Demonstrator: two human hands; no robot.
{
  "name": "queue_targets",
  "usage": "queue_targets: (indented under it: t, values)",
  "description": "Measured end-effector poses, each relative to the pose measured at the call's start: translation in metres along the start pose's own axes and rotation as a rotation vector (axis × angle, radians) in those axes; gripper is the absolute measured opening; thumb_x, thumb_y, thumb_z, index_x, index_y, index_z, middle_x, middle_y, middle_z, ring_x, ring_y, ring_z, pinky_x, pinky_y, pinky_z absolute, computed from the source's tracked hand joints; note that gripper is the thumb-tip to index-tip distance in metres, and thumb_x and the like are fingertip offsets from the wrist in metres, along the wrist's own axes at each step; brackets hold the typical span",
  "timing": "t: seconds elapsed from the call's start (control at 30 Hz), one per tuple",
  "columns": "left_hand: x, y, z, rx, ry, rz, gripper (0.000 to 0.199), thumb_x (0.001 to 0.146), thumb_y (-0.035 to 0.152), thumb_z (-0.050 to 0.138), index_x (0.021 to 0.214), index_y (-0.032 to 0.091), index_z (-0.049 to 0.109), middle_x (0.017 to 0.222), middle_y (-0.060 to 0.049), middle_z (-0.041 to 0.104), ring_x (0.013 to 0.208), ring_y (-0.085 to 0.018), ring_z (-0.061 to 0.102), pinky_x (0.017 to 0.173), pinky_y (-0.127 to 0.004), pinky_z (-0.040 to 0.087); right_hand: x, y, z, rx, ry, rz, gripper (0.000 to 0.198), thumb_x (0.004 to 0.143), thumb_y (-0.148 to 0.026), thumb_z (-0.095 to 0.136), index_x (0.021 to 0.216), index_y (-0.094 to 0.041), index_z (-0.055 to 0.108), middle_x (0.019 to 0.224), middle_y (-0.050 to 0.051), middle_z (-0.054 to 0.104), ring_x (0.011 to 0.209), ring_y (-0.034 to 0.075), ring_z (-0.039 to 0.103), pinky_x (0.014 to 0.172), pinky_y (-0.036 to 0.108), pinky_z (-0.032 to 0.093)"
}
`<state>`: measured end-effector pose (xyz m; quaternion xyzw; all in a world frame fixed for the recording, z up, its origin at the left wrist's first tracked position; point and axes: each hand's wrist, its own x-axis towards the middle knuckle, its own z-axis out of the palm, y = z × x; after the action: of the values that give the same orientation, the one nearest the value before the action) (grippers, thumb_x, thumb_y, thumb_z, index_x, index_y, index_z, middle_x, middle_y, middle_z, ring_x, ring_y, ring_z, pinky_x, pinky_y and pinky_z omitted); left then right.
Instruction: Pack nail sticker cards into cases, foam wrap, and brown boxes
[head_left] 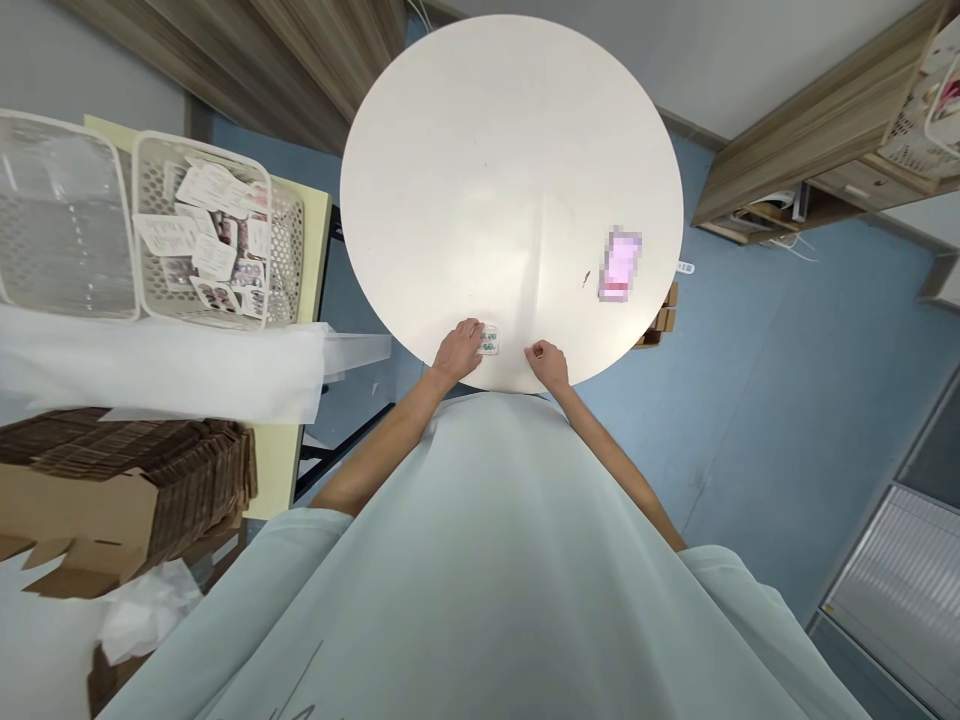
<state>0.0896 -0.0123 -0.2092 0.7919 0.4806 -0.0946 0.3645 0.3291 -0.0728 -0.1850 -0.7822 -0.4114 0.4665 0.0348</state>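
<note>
A small white card [489, 340] with rows of green-blue pieces lies flat near the front edge of the round white table [480, 180]. My left hand [459, 350] is on the card's left side, its fingers closed over that edge and covering part of it. To the right of the card, my right hand [549, 364] rests low over the table with fingers curled into a pinch. Whatever lies between those fingertips, if anything, is too small to make out. A gap of bare tabletop separates the right hand from the card.
A blurred pink-purple item [620, 264] lies on the table's right side, beside a small dark mark. At left, a side table [281, 470] bears a white basket [202, 140] of carded packs, a clear-wrapped basket [64, 215], white sheeting [172, 370] and folded cardboard boxes [135, 480].
</note>
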Motion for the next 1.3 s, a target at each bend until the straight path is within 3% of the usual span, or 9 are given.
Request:
queue_targets:
  t: [0.27, 0.43, 0.57, 0.63, 0.73, 0.83, 0.97, 1.13, 1.3]
  values:
    - [-0.001, -0.001, 0.002, -0.040, 0.010, 0.011, 0.081, 0.083, 0.013, 0.065, 0.162, 0.016, 0.050, 0.161, -0.025, 0.053, 0.148, -0.043, 0.053, 0.117, -0.056, 0.055, -0.017, -0.029, 0.012, -0.115, -0.039, -0.150, 0.017, 0.110, -0.035, 0.061, 0.097, -0.027, 0.067, 0.111, 0.004, 0.082, 0.096, 0.024, 0.075, 0.086, 0.037, 0.057]
    - [-0.003, -0.005, -0.001, -0.106, 0.034, 0.023, 0.083, 0.084, 0.014, 0.071, 0.164, 0.015, 0.050, 0.166, -0.025, 0.053, 0.154, -0.043, 0.050, 0.123, -0.057, 0.050, -0.014, -0.058, 0.029, -0.225, -0.065, -0.265, 0.017, 0.112, -0.034, 0.059, 0.103, -0.025, 0.069, 0.116, 0.007, 0.077, 0.099, 0.025, 0.072, 0.087, 0.037, 0.058]
    - [-0.013, -0.017, -0.009, -0.307, 0.112, -0.175, 0.060, 0.099, 0.028, 0.066, 0.158, 0.016, 0.059, 0.163, -0.021, 0.061, 0.143, -0.037, 0.063, 0.120, -0.049, 0.053, -0.006, -0.077, 0.046, -0.287, -0.086, -0.305, 0.019, 0.113, -0.037, 0.061, 0.104, -0.025, 0.072, 0.116, 0.008, 0.074, 0.097, 0.025, 0.070, 0.087, 0.037, 0.059]
    - [-0.018, -0.022, -0.013, -0.412, 0.127, -0.284, 0.042, 0.108, 0.033, 0.056, 0.144, 0.018, 0.070, 0.150, -0.017, 0.072, 0.127, -0.033, 0.073, 0.115, -0.045, 0.055, -0.002, -0.085, 0.055, -0.314, -0.110, -0.319, 0.019, 0.112, -0.038, 0.063, 0.104, -0.025, 0.073, 0.118, 0.009, 0.073, 0.096, 0.025, 0.070, 0.087, 0.038, 0.060]
    - [-0.020, -0.022, -0.016, -0.537, 0.128, -0.340, 0.035, 0.113, 0.041, 0.051, 0.122, 0.022, 0.079, 0.133, -0.012, 0.082, 0.117, -0.031, 0.077, 0.110, -0.041, 0.056, 0.001, -0.094, 0.067, -0.343, -0.153, -0.314, 0.019, 0.113, -0.036, 0.062, 0.105, -0.024, 0.076, 0.122, 0.010, 0.071, 0.096, 0.026, 0.071, 0.088, 0.040, 0.060]
    - [-0.015, -0.017, -0.016, -0.595, 0.139, -0.393, 0.031, 0.110, 0.045, 0.059, 0.111, 0.024, 0.080, 0.126, -0.010, 0.085, 0.117, -0.032, 0.078, 0.108, -0.041, 0.056, 0.003, -0.098, 0.076, -0.345, -0.164, -0.284, 0.020, 0.113, -0.033, 0.060, 0.109, -0.023, 0.077, 0.124, 0.011, 0.072, 0.100, 0.027, 0.072, 0.090, 0.039, 0.061]
    - [-0.006, -0.015, -0.015, -0.543, 0.117, -0.501, 0.017, 0.103, 0.031, 0.066, 0.107, 0.024, 0.081, 0.123, -0.010, 0.086, 0.119, -0.032, 0.078, 0.106, -0.041, 0.057, 0.002, -0.098, 0.083, -0.332, -0.155, -0.274, 0.021, 0.113, -0.032, 0.060, 0.116, -0.025, 0.080, 0.125, 0.009, 0.073, 0.103, 0.025, 0.073, 0.090, 0.036, 0.061]
    - [-0.003, -0.023, -0.012, -0.470, 0.056, -0.538, 0.018, 0.102, 0.029, 0.065, 0.107, 0.024, 0.082, 0.121, -0.008, 0.086, 0.114, -0.029, 0.079, 0.102, -0.037, 0.059, -0.002, -0.093, 0.085, -0.302, -0.161, -0.257, 0.025, 0.112, -0.044, 0.064, 0.117, -0.026, 0.080, 0.129, 0.008, 0.073, 0.102, 0.024, 0.074, 0.089, 0.036, 0.060]
    - [-0.002, -0.028, -0.007, -0.385, 0.064, -0.556, 0.020, 0.104, 0.030, 0.062, 0.109, 0.022, 0.080, 0.122, -0.011, 0.085, 0.118, -0.032, 0.077, 0.104, -0.041, 0.057, -0.004, -0.081, 0.071, -0.226, -0.034, -0.179, 0.023, 0.113, -0.043, 0.064, 0.121, -0.024, 0.075, 0.127, 0.008, 0.075, 0.110, 0.024, 0.073, 0.089, 0.035, 0.058]
